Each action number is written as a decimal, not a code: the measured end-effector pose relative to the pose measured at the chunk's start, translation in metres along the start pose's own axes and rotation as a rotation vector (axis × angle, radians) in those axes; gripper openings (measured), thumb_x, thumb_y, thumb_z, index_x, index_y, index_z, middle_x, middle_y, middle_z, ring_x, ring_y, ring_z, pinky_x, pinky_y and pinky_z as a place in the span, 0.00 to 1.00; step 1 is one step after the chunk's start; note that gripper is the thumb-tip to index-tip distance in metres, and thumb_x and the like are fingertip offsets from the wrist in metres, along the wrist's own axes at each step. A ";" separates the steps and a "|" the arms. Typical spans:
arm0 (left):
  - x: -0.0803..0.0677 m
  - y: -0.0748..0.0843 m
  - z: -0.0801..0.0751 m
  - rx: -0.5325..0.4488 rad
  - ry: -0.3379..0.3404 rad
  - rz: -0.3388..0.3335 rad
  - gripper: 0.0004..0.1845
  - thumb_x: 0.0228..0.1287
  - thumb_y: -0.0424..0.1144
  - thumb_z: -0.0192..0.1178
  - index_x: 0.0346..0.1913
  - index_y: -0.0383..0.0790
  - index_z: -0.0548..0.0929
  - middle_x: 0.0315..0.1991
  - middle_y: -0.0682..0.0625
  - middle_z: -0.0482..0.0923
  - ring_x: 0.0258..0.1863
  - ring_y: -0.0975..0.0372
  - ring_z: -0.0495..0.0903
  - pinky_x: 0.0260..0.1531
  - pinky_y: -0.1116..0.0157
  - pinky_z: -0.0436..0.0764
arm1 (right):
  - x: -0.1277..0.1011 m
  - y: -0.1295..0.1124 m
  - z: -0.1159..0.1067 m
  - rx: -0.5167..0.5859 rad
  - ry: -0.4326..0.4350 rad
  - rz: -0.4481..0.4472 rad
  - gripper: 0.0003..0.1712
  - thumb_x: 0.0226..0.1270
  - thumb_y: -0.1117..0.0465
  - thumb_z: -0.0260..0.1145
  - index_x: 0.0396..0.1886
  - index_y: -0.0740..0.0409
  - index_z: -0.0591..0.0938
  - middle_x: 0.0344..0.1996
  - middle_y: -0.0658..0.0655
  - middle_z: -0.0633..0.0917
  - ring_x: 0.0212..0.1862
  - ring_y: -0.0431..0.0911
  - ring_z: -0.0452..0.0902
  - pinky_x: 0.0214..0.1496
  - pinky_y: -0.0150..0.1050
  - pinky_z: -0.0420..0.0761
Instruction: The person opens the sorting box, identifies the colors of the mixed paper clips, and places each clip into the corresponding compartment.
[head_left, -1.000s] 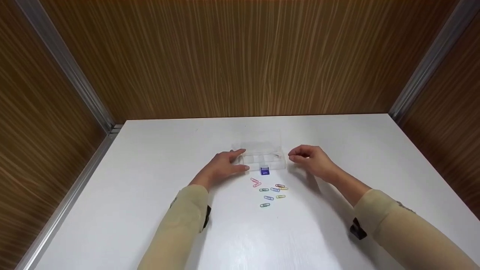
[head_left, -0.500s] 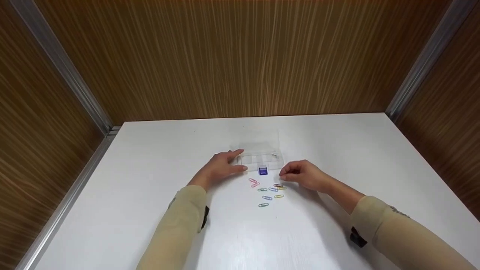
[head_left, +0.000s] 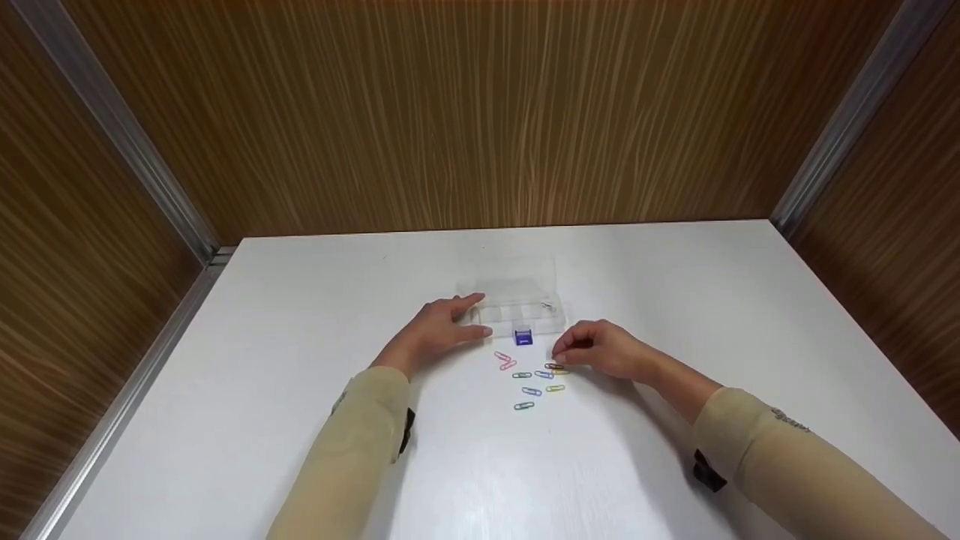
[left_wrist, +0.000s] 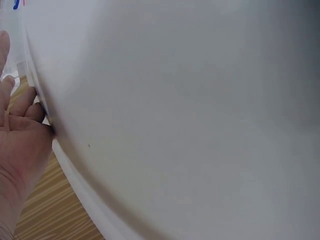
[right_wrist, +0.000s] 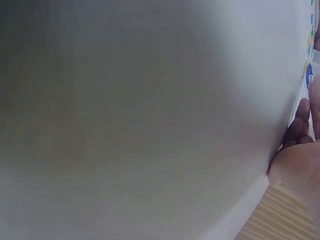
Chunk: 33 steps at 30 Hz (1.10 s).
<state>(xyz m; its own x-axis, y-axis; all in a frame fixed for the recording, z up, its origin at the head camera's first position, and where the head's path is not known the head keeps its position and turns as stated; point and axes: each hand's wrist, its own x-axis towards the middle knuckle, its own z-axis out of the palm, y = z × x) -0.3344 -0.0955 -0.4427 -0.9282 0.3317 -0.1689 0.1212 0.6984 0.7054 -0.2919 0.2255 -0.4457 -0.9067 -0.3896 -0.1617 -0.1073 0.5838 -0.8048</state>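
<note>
The brown clip (head_left: 554, 367) lay before the clear box (head_left: 550, 324), a yellow clip (head_left: 561, 372) crowding it, so clumsy pinching could drag both. Whether the right hand (head_left: 606, 351) beside them gripped anything couldn't be told; the left hand (head_left: 436, 331), unclenched against the box, might nudge it.

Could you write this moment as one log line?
left hand: at left end of clear box | right hand: by paper clips, hold unclear | lid: open

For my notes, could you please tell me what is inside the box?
Inside the box, at back right, lies something small, too tiny to identify. The left hand partly covers the left end, hiding anything behind it.
</note>
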 end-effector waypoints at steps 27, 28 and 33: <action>-0.002 -0.001 0.000 0.001 0.015 0.016 0.41 0.68 0.61 0.70 0.81 0.65 0.68 0.82 0.50 0.63 0.83 0.53 0.55 0.81 0.51 0.54 | 0.006 -0.001 0.008 -0.100 0.035 0.013 0.02 0.69 0.59 0.77 0.40 0.49 0.91 0.40 0.51 0.85 0.47 0.49 0.76 0.52 0.43 0.73; -0.001 -0.001 0.000 0.002 0.015 0.014 0.41 0.68 0.61 0.70 0.81 0.66 0.68 0.82 0.50 0.63 0.83 0.53 0.55 0.81 0.51 0.54 | 0.006 -0.001 0.008 -0.101 0.033 0.014 0.02 0.69 0.59 0.77 0.40 0.49 0.91 0.40 0.50 0.85 0.47 0.49 0.76 0.52 0.43 0.73; 0.001 -0.003 0.003 0.008 0.020 0.002 0.41 0.68 0.62 0.70 0.81 0.67 0.68 0.82 0.52 0.63 0.83 0.54 0.55 0.81 0.52 0.53 | 0.005 0.001 0.009 -0.096 0.026 -0.013 0.03 0.69 0.60 0.77 0.40 0.49 0.92 0.40 0.51 0.86 0.46 0.49 0.76 0.51 0.43 0.74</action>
<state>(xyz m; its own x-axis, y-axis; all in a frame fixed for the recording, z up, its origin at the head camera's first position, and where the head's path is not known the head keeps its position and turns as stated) -0.3341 -0.0948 -0.4470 -0.9347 0.3206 -0.1533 0.1261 0.7026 0.7003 -0.2930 0.2179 -0.4523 -0.9151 -0.3795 -0.1360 -0.1562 0.6448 -0.7482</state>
